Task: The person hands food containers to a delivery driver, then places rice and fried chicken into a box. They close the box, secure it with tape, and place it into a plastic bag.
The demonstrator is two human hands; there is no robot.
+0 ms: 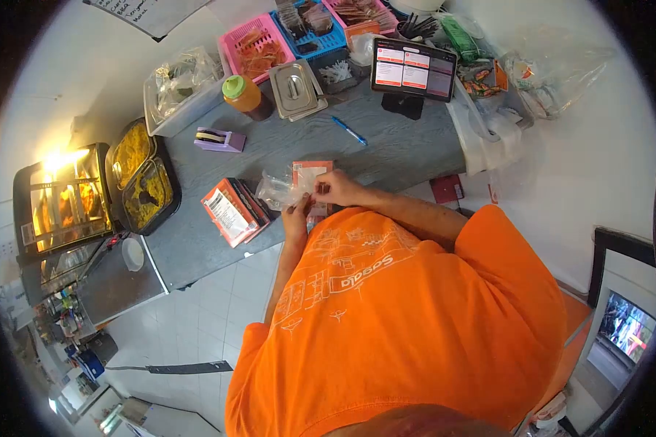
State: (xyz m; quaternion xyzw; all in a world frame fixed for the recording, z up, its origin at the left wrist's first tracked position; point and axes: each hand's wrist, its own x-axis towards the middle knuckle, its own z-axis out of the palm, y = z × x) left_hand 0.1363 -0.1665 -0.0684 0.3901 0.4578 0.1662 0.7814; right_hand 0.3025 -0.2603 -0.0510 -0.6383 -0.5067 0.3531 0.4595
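Apparently midway, your left fingers [303, 199] and right fingers [323, 178] pinch a plastic bag [275, 191], whether closed unclear, near the worktop's [193, 171] front edge.

Bag [275, 191]: clear plastic, thin, crumpled, empty or not couldn't be told. Bunched up at its right end, loose folds spread to the left. Lay partly across the box [325, 166], rest over the grey counter [251, 149]. Box: orange edges, pale face, small dark print at its upper left corner. Sat flat near the counter's edge, lower part mostly hidden.
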